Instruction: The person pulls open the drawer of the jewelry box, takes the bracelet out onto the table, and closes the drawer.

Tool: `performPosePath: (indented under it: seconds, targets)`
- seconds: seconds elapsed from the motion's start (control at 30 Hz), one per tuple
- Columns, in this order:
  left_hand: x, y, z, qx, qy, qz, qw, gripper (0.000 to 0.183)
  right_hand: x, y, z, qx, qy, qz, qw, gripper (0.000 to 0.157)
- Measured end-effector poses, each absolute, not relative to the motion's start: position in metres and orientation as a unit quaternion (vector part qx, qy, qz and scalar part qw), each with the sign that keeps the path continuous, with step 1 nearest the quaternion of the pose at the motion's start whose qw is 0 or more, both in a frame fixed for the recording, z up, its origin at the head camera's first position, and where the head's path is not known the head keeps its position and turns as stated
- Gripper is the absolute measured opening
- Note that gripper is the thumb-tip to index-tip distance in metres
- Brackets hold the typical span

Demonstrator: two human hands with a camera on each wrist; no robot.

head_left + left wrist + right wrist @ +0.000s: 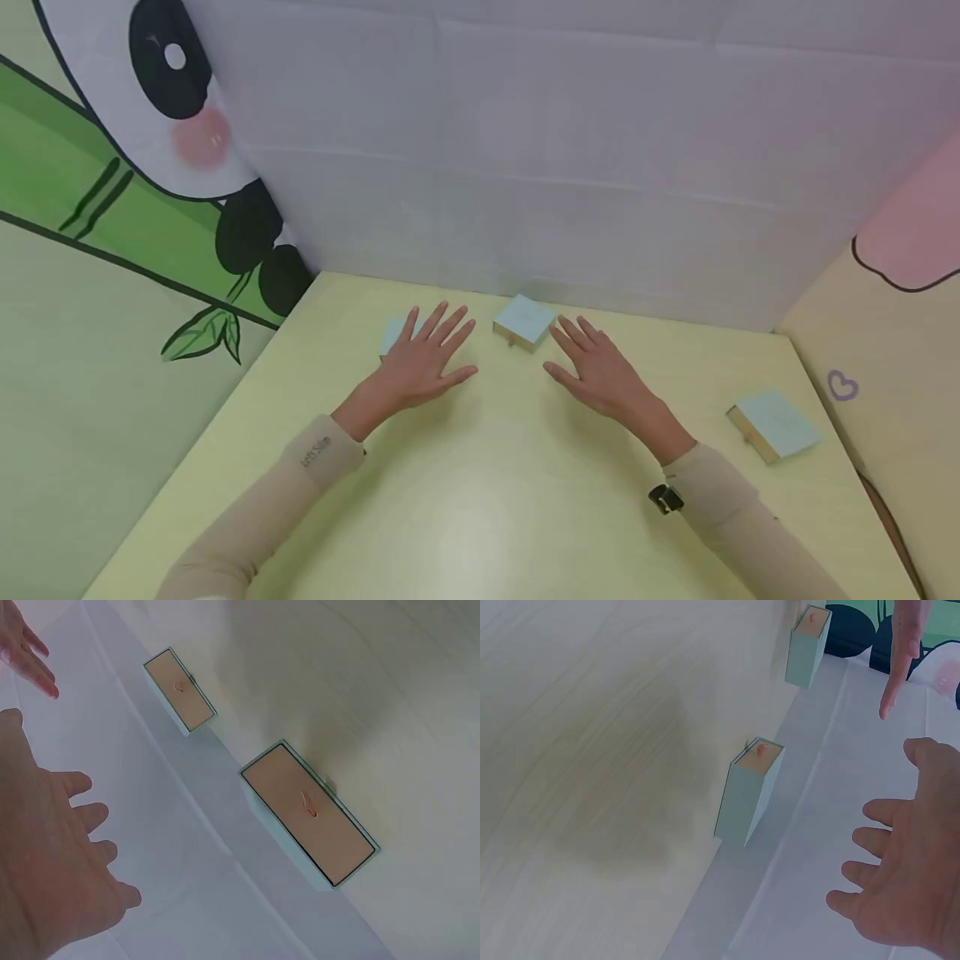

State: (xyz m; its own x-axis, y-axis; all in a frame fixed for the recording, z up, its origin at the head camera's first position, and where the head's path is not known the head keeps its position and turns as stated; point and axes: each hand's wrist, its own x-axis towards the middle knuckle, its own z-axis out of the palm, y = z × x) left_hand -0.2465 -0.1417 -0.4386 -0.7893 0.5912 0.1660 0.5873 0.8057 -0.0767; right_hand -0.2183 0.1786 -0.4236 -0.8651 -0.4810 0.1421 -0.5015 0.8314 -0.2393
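We have three small pale blue boxes on the counter (465, 508): a left box (391, 335) partly hidden behind the left hand (417, 365) in the head view, a middle box (523, 317) near the back wall (570, 167), and a right box (777, 423) well apart, near the counter's right edge. The left hand and the right hand (606, 373) are apart from each other, fingers straight and spread, holding nothing. In the wrist views we see gaps between them and the boxes; the middle box lies just beside the right fingertips in the head view.

Each box has a tan front with a small pull loop (310, 804) on it, which looks to us like the end of a drawer inside a sleeve. We judge them stiff card, light enough for one hand, though we cannot tell whether anything is inside. The smooth faces may slip a little, and hard squeezing could dent the walls. We would take a box across its two blue sides, thumb against fingers, keeping off the loop, since tugging there might slide the tan part out.
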Motion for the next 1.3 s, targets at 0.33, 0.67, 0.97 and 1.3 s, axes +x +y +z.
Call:
performPosePath:
  seconds: [0.33,0.67,0.97,1.3]
  targets:
    - [-0.242,-0.156,-0.446,-0.299,-0.950,0.007,0.090,0.077,-0.213,0.166,-0.430,0.261,-0.953,0.152,0.027,0.069]
    - [-0.231,-0.178,-0.455,-0.270,-0.959,0.011,0.083,0.075,-0.214,0.146,-0.438,0.276,-0.948,0.153,0.032,0.067]
    - [-0.226,-0.198,-0.459,-0.251,-0.965,0.008,0.080,0.073,-0.213,0.125,-0.444,0.284,-0.945,0.160,0.023,0.067]
    - [-0.229,-0.212,-0.459,-0.237,-0.969,0.006,0.065,0.075,-0.214,0.105,-0.446,0.294,-0.944,0.149,0.015,0.067]
